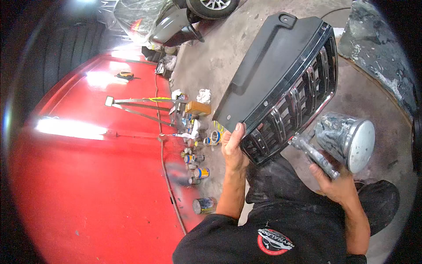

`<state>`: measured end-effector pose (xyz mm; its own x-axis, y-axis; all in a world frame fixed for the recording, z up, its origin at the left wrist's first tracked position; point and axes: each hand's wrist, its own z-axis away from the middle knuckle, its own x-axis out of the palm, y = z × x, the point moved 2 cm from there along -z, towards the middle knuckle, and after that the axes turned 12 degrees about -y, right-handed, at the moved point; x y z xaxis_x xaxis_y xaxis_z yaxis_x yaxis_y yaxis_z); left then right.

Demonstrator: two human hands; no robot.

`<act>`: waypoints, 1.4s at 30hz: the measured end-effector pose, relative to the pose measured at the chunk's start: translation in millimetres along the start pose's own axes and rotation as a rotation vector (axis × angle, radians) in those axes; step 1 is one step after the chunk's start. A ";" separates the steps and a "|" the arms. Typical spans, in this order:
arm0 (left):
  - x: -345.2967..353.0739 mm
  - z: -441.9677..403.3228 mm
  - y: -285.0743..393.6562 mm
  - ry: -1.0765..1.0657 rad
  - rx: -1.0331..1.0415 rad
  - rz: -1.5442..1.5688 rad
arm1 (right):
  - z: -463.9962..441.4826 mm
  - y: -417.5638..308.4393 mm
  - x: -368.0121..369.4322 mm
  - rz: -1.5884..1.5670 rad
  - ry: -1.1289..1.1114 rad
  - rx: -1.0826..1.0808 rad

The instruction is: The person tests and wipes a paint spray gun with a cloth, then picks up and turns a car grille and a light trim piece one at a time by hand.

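Note:
My left hand [235, 147] grips the near lower corner of a car front grille [285, 101], thumb on top. The grille is held tilted in the air; it has a flat dark plastic panel [268, 57] along one side and chrome-edged slots along the other. My right hand [336, 182] is wrapped round a spray gun [316, 154] stained with paint. Its large round cup [338, 136] has a pale grey lid facing right. The gun's front end is close to the grille's chrome edge. Some of the right fingers are hidden behind the gun.
A red wall [96, 176] fills the left side. Several paint cans [201, 172] and a cardboard box [198, 108] stand along its foot. A plastic-wrapped car part [173, 26] and a wheel [213, 6] are at the top. A paint-splashed board [382, 53] lies at right.

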<state>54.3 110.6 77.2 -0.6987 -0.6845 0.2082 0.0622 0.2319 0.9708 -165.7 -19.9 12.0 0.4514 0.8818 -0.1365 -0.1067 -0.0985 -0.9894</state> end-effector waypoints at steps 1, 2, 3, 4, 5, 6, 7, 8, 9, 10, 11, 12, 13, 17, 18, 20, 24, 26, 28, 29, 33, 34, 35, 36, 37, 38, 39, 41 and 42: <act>-1.2 0.0 -0.1 -0.004 -0.006 0.006 | 1.3 -3.6 -1.5 0.001 -0.030 -0.010; -2.1 0.3 -1.1 -0.005 -0.008 0.005 | 2.6 -7.1 -2.9 0.002 -0.060 -0.020; -2.0 0.9 -3.4 -0.026 -0.011 0.012 | 3.9 -10.6 -4.3 0.003 -0.090 -0.030; -1.6 1.1 -4.5 -0.048 -0.013 0.019 | 4.8 -8.5 -3.9 -0.050 -0.151 0.080; -1.4 1.9 -4.6 -0.048 -0.014 0.019 | 5.9 -6.9 -3.3 -0.102 -0.212 0.190; -0.4 1.7 -2.2 -0.063 -0.036 0.009 | 5.0 -10.9 -4.8 -0.101 -0.212 0.191; 1.1 2.0 -1.5 -0.079 -0.057 -0.001 | 3.7 -13.8 -8.7 -0.106 -0.161 0.162; 2.5 2.5 -0.8 -0.099 -0.060 0.028 | 2.3 -16.6 -12.5 -0.110 -0.109 0.131; 4.4 2.5 -0.8 -0.100 -0.059 0.027 | 2.3 -18.0 -14.9 -0.115 -0.056 0.101; 5.3 3.8 -3.2 -0.099 -0.056 0.041 | 4.1 -3.2 -10.2 0.043 0.100 0.023; 7.2 3.5 -4.1 -0.099 -0.054 0.057 | 4.8 -2.0 -10.2 0.041 0.103 0.023; 8.8 3.9 -4.2 -0.102 -0.056 0.056 | 5.1 -4.9 -11.3 -0.038 0.143 0.023; 10.0 3.9 -3.9 -0.100 -0.061 0.038 | 5.9 -6.7 -12.3 -0.116 0.184 0.022; 11.7 1.9 -4.3 -0.102 -0.068 -0.034 | 14.0 2.5 -13.6 -0.088 0.102 0.062; 7.2 0.8 -6.5 -0.103 -0.069 -0.037 | 14.4 2.0 -14.2 -0.075 0.071 0.082; -7.6 -4.5 -12.5 -0.058 -0.039 0.001 | 8.3 -8.1 -13.5 -0.163 -0.094 0.001; -2.3 -10.0 -4.7 -0.120 -0.056 -0.002 | 9.2 -6.3 3.1 -0.133 0.029 0.014; -15.4 -19.0 -8.1 -0.185 -0.018 0.073 | 8.6 -7.5 2.9 -0.060 -0.016 -0.014; -34.3 -25.7 -13.3 -0.274 0.010 0.224 | 5.9 -11.3 3.5 0.051 -0.086 -0.086; -43.7 -27.8 -16.1 -0.276 0.010 0.219 | 4.8 -11.2 5.1 0.047 -0.085 -0.089; -55.7 -33.6 -19.7 -0.131 0.029 0.255 | 1.0 -10.4 8.5 0.118 -0.003 -0.185; -62.7 -35.1 -21.8 -0.114 0.045 0.252 | 1.4 -13.1 5.6 0.147 -0.074 -0.209; -69.9 -35.5 -23.3 -0.096 0.063 0.248 | 2.1 -15.6 3.8 0.176 -0.146 -0.235; -76.1 -34.7 -22.8 -0.092 0.065 0.249 | 3.2 -17.9 2.4 0.177 -0.150 -0.237; -80.9 -34.0 -21.5 -0.143 0.052 0.195 | 4.7 -19.9 1.4 0.128 -0.179 -0.209; -86.0 -32.7 -22.4 -0.192 0.038 0.142 | 6.4 -20.6 2.6 0.079 -0.210 -0.180; -83.5 -32.3 -21.6 -0.186 0.042 0.145 | 10.0 -16.1 5.9 0.083 -0.216 -0.181; -64.5 -32.9 -16.7 -0.291 0.033 0.128 | 19.5 -2.4 11.1 0.232 -0.125 -0.288; -53.5 -32.8 -14.0 -0.168 0.035 0.111 | 21.1 -1.5 6.9 0.239 -0.143 -0.288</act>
<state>114.2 121.3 56.4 -0.7981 -0.5291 0.2881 0.1227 0.3254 0.9376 -181.1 -3.9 13.6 0.3144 0.8716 -0.3760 0.0682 -0.4158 -0.9069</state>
